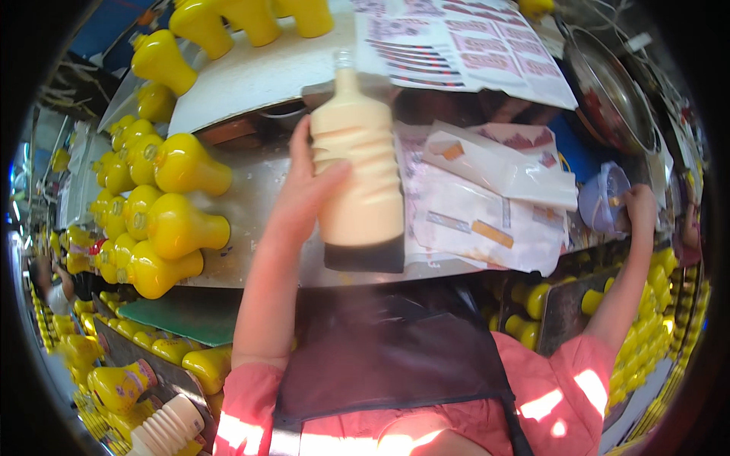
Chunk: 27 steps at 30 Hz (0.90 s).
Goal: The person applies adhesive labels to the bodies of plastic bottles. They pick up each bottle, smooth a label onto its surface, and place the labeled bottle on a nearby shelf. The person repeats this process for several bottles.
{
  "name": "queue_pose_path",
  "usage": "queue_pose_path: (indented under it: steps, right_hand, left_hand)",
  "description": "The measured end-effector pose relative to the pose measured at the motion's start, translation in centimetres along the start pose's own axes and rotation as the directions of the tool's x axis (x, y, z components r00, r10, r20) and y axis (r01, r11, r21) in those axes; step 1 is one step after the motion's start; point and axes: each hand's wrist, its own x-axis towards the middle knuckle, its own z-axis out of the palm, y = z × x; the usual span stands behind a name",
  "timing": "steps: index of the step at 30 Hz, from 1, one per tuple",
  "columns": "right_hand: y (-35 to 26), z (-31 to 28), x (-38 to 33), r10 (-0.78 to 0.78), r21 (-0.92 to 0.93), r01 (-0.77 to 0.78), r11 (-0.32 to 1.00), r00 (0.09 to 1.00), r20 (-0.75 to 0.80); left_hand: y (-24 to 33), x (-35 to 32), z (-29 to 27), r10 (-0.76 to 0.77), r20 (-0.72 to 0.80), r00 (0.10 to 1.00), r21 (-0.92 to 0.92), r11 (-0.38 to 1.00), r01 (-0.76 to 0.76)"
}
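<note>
In my left hand [308, 178] is a cream-coloured bottle [361, 167] with wavy ridges, a clear threaded neck and a dark band at its base. The thumb lies across its front and the fingers go behind its left side. Out at the right, my right hand [639, 204] is at the rim of a small lilac bucket [601, 199], fingers bent together. A small yellowish bit shows at the fingertips, too small to name. Between the hands, printed decal sheets [487, 220] and a folded white sheet [498, 167] lie on the metal worktable [251, 251].
Several glossy yellow vases [190, 163] lie stacked on the left; more yellow vases [251, 19] stand on the raised white board [251, 83]. A large metal pan [612, 83] leans at the far right. Further yellow vases [646, 342] fill racks below. A ridged cream bottle [169, 425] lies lower left.
</note>
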Motion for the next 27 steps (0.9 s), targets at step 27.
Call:
queue_pose_path:
  steps: [27]
  right_hand:
    - [-42.5,-5.9,-13.2,-0.489,0.982,-0.187,-0.018,0.859,0.154]
  left_hand:
    - [1.1,4.2,0.9,0.002,-0.123,0.992,0.242,0.97,0.028]
